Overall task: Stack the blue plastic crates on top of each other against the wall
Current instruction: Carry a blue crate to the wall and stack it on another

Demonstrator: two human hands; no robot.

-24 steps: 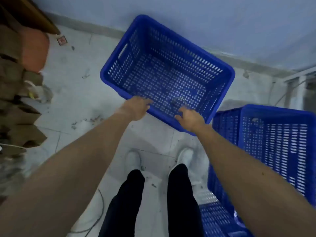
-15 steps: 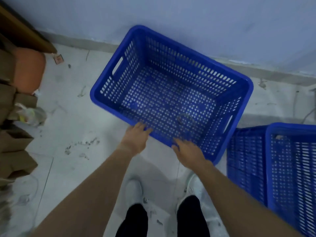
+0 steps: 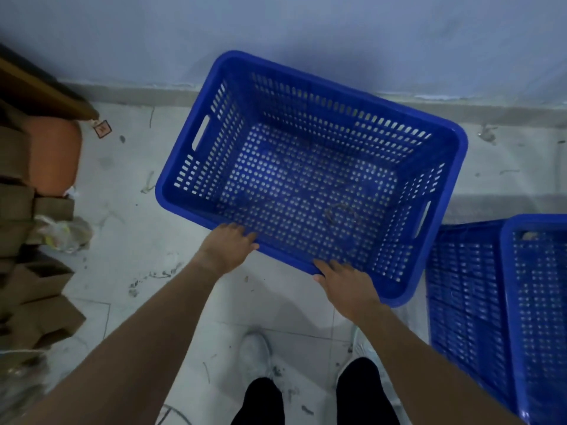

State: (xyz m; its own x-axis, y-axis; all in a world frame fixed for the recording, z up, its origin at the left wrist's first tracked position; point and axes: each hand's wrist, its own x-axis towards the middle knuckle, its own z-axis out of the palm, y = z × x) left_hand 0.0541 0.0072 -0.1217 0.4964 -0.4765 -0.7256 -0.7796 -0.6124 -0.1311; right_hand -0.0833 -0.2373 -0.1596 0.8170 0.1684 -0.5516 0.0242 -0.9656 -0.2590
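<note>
A blue perforated plastic crate (image 3: 446,139) fills the middle of the head view, open side up and turned at an angle, its far corner close to the pale wall (image 3: 306,35). My left hand (image 3: 228,246) grips the crate's near long rim on the left. My right hand (image 3: 343,282) holds the same rim further right, fingers curled over the edge. A second blue crate (image 3: 509,302) stands at the right edge of the view, partly cut off.
Brown cardboard pieces (image 3: 33,283) and an orange rounded object (image 3: 55,154) line the left side, with a crumpled plastic bag (image 3: 66,233) beside them. The white tiled floor (image 3: 129,191) carries scattered debris. My white shoes (image 3: 254,351) stand just behind the crate.
The crate has come lower and nearer in view, and closer to the wall. Both hands stay on its near rim. The second crate has slid toward the right edge.
</note>
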